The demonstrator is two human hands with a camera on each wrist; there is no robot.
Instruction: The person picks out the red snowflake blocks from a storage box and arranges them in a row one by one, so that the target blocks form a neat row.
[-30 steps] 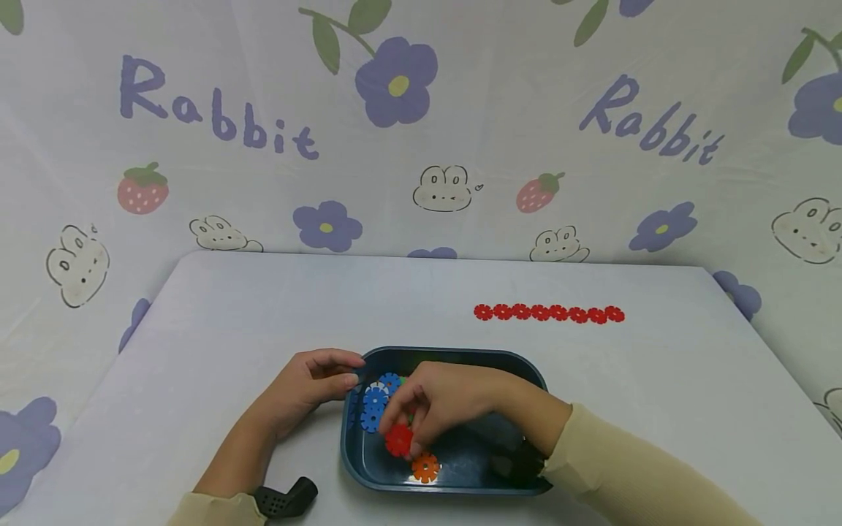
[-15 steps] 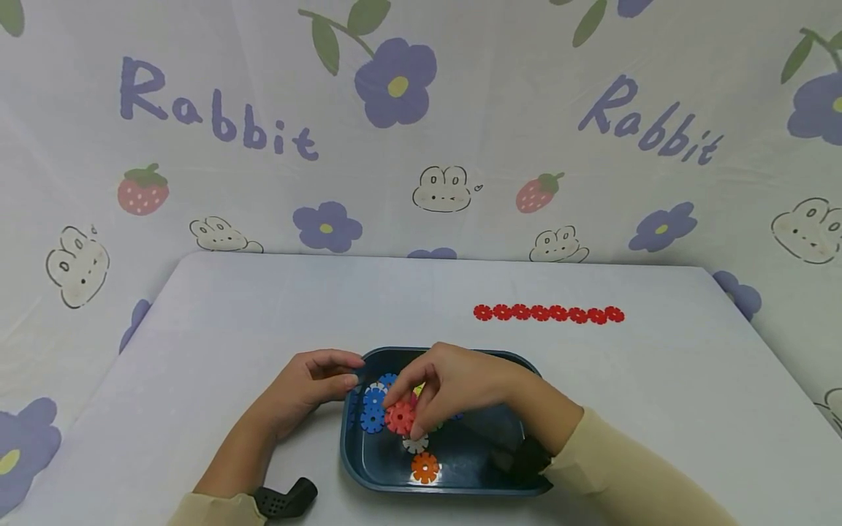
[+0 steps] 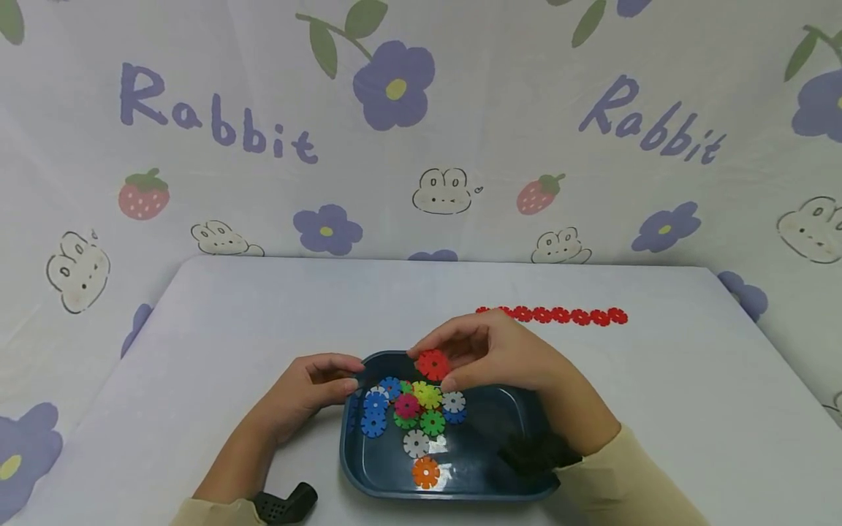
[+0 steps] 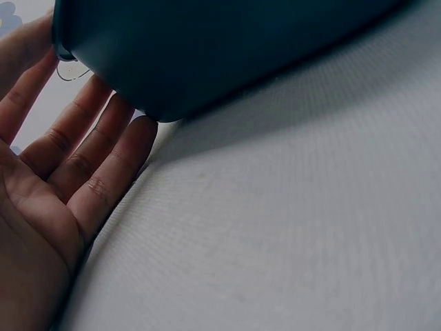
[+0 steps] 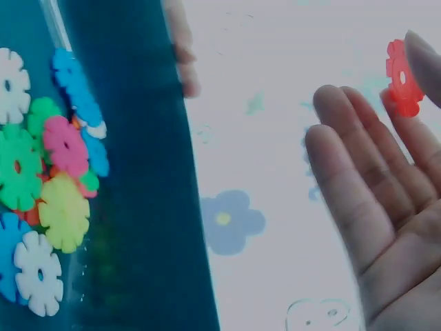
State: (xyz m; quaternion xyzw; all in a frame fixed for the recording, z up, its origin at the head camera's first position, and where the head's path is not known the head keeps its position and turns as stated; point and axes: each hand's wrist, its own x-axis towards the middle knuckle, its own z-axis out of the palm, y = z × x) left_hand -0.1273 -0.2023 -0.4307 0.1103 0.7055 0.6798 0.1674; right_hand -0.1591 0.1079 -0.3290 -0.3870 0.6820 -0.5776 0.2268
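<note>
My right hand pinches a red snowflake disc between thumb and index finger, just above the tray's far rim. In the right wrist view the same red disc shows edge-tilted at the fingertips, with the other fingers extended below it. My left hand rests against the left corner of the dark blue tray. The left wrist view shows its fingers relaxed, touching the outside of the tray wall. Inside the tray lie blue, green, yellow, pink, white and orange snowflake discs.
A row of several red snowflake discs lies joined or touching beyond the tray, its left end partly behind my right hand. White cloth covers the table. A printed curtain hangs behind it. Black wrist devices sit on both wrists.
My right hand has lifted the red disc from low in the tray up and away toward the far rim, uncovering the discs beneath. The left hand has stayed at the tray's corner.
</note>
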